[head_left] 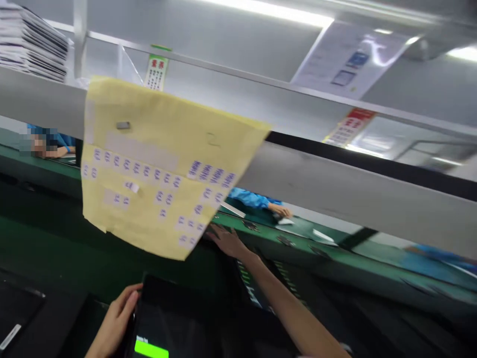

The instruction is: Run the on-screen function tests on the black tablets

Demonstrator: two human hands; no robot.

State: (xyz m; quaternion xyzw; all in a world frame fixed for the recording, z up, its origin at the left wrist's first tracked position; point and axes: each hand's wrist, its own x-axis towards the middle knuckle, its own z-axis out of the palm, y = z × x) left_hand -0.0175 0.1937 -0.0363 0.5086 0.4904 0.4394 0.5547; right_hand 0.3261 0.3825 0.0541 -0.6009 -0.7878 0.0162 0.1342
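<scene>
My left hand (115,318) grips the left edge of a black tablet (171,313). A bright green bar shows on the lower part of the tablet's dark screen. My right hand (228,242) is stretched far forward, its fingers extended, near the edge of the green bench (268,229). Its fingertips lie close to the lower right edge of a hanging yellow sheet (149,114) and are partly blurred. I see nothing held in it. Beneath my right forearm is a dark device with a lit screen (248,283), showing green and white marks.
A grey shelf beam (335,184) crosses in front, with a stack of papers or booklets (32,44) at upper left. Across the bench, a co-worker's hand (281,210) in a blue sleeve is near white items. Another dark flat device (18,313) lies at lower left.
</scene>
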